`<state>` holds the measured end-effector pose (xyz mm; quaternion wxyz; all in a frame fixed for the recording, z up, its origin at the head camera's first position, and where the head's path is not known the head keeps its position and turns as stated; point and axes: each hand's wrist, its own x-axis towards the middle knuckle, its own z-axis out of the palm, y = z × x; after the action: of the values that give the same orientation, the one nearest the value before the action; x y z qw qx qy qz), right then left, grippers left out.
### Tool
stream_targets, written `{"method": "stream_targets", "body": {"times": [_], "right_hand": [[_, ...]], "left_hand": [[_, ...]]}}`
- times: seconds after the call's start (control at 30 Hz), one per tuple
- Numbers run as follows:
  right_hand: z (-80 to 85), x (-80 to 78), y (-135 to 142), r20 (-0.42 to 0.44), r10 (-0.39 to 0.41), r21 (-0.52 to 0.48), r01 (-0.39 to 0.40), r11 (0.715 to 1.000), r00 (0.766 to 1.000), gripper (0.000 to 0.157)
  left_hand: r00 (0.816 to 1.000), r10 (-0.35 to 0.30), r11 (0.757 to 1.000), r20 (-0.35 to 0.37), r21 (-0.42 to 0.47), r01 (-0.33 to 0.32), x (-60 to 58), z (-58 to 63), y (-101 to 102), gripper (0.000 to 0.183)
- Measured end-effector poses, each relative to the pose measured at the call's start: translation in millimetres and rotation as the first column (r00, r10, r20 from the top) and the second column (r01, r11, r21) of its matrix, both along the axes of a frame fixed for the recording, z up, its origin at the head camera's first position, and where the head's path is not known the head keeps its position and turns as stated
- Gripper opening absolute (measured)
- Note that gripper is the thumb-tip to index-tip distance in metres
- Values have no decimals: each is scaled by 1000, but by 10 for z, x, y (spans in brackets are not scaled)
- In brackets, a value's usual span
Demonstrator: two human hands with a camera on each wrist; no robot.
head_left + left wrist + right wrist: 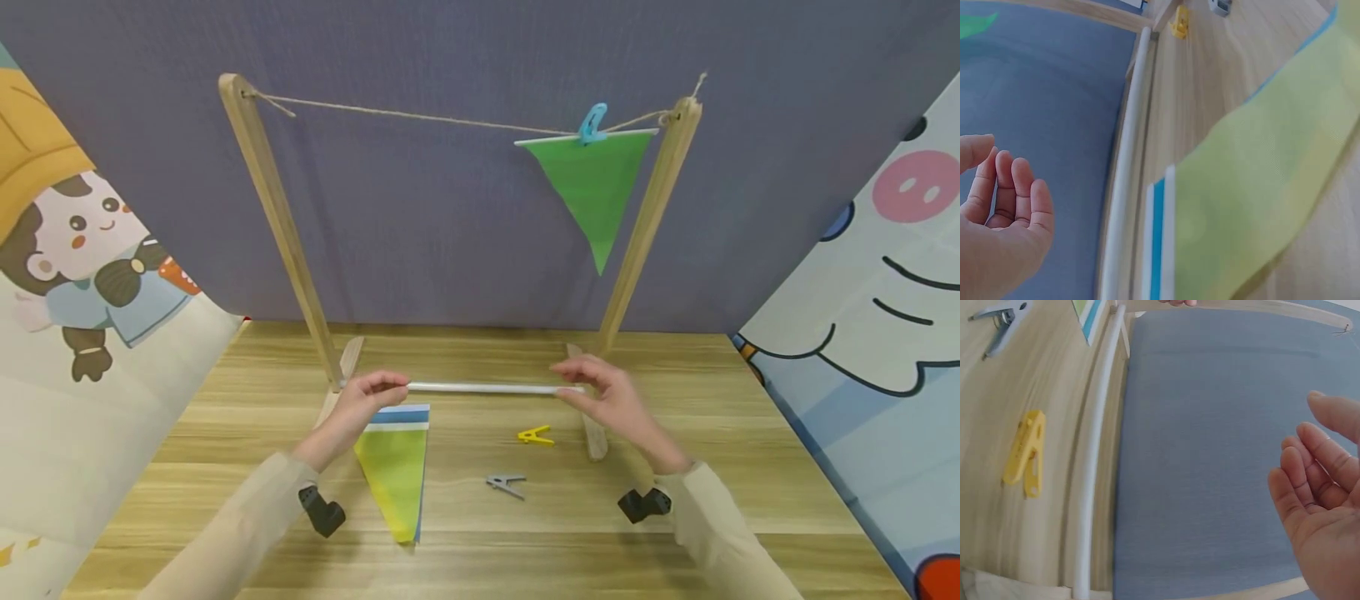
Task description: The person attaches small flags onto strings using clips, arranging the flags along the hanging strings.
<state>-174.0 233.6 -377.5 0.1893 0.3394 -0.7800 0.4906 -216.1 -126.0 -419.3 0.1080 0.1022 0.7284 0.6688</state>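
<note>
Both hands are empty above the wooden worktop [562, 550], fingers loosely bent: the left hand [365, 402] has its thumb tip close to the index fingertip, while the right hand [606, 390] leaves a clear gap between thumb and forefinger. In the head view each overlaps one end of a white rod [487, 388], but the wrist views show the hands apart from it; the rod runs low between two wooden posts [279, 212], parallel to the worktop's back edge. A twine line [420, 118] joins the post tops. From it, near the right post, hangs a green triangular pennant [596, 183], clipped by a light-blue clothespin [592, 125]. A yellow-green pennant [397, 475] lies towards the worktop's left edge, its wide end towards the back edge and its point towards the front; a blue-and-white band [400, 417] shows at the wide end, blue also peeking out along its right side. Right of it lie a gray clothespin [498, 480] and, nearer the back edge, a yellow clothespin [1024, 448].
</note>
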Motion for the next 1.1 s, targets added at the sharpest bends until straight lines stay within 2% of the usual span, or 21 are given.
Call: {"method": "stream_targets", "body": {"times": [0.13,0.43,0.67,0.87,1.0,1.1], "right_hand": [[-83,0,-23,24,15,-14,-14,1000,1000,31],[-273,2,-63,87,48,-18,-46,999,995,28],[-408,51,-99,147,6,19,-8,1000,989,25],[-542,70,-93,170,-14,54,5,999,985,26],[-639,60,-77,176,-15,70,3,998,984,28],[-705,51,-65,187,-52,100,33,994,981,27]], "left_hand": [[999,18,999,27,-33,-17,15,-63,-46,34],[996,62,997,66,-40,-60,28,-189,-119,36],[992,112,988,50,-112,-106,23,-261,-192,33],[985,166,955,-53,-241,-173,22,-347,-235,25],[973,130,907,-192,-374,-194,18,-407,-266,16],[952,54,858,-302,-473,-199,22,-436,-290,12]]}}
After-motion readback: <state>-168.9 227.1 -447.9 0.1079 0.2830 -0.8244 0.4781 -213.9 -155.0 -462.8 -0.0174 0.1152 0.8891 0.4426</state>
